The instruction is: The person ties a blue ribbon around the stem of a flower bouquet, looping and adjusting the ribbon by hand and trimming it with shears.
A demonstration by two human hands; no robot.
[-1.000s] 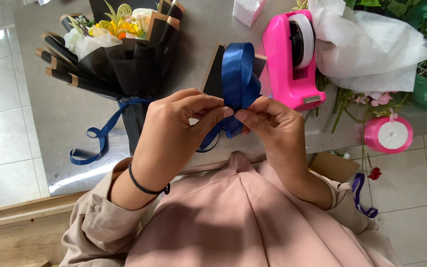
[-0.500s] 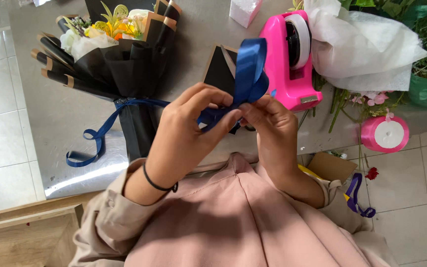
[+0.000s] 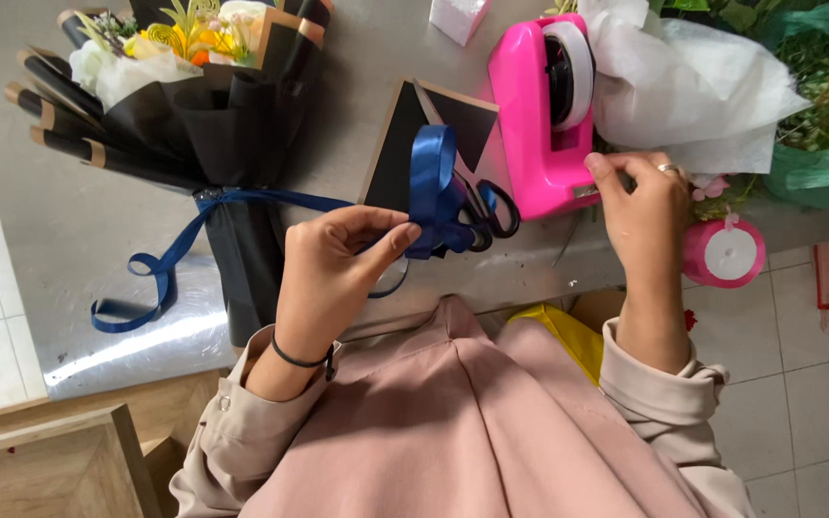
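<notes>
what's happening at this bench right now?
A person is working on a blue ribbon bow, pinched in the left hand above the grey table. The right hand is at the front edge of the pink tape dispenser. A bouquet in black wrap, tied with the same blue ribbon, lies to the left. Scissors sit behind the bow.
</notes>
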